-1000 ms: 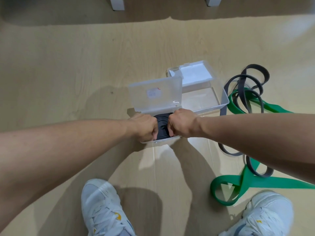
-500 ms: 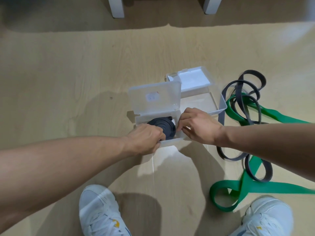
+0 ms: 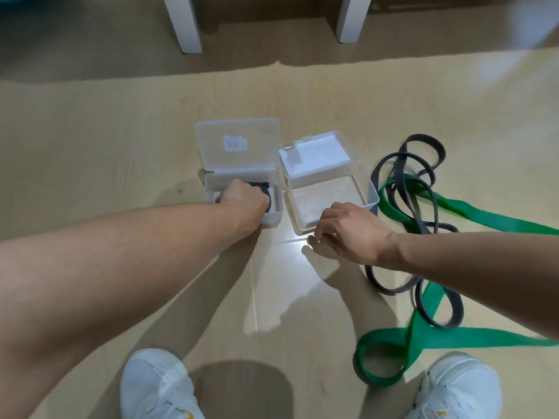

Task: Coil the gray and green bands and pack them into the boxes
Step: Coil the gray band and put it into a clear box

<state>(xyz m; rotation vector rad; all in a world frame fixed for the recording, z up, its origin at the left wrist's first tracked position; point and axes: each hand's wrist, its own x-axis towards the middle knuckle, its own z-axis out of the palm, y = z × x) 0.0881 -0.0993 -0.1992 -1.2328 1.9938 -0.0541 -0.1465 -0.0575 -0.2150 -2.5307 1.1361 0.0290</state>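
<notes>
Two clear plastic boxes stand open on the wooden floor, lids up. In the left box my left hand reaches in, its curled fingers gripping a coiled gray band that is mostly hidden under it. The right box holds nothing; my right hand hovers at its near rim, fingers loosely bent and holding nothing. To the right, a long loose gray band lies tangled over a wide green band, both running toward me along the floor.
Two white furniture legs stand at the far edge of the floor. My white shoes are at the bottom. The green band's near loop lies beside the right shoe.
My right hand let go of the coiled gray band and moved right to the front of the right box. My left hand stayed on the coil inside the left box.
</notes>
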